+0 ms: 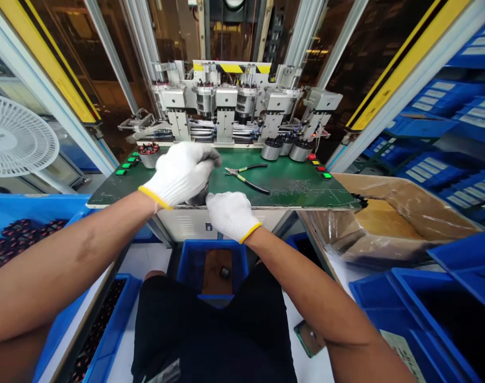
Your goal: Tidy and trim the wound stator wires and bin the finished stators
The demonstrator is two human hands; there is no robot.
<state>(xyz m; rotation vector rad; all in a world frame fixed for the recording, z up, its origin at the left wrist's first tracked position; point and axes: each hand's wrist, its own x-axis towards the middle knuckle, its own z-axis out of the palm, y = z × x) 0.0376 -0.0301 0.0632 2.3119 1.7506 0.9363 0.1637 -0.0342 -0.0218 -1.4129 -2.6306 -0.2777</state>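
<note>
Both gloved hands are at the front edge of the green bench (222, 183), right over a dark part (197, 198) that is mostly hidden between them. The left hand (184, 170) is above it, fingers curled; whether they grasp it, I can't tell. The right hand (231, 214) is bunched up close against the part's right side, and its grip is hidden too. Just right of the hands, the pliers (248, 177) lie spread open on the green top. Behind the left hand sits one cylinder (148, 158) with a red-and-black top; three dark-topped cylinders (271, 151) cluster at the machine's (225, 114) right side.
</note>
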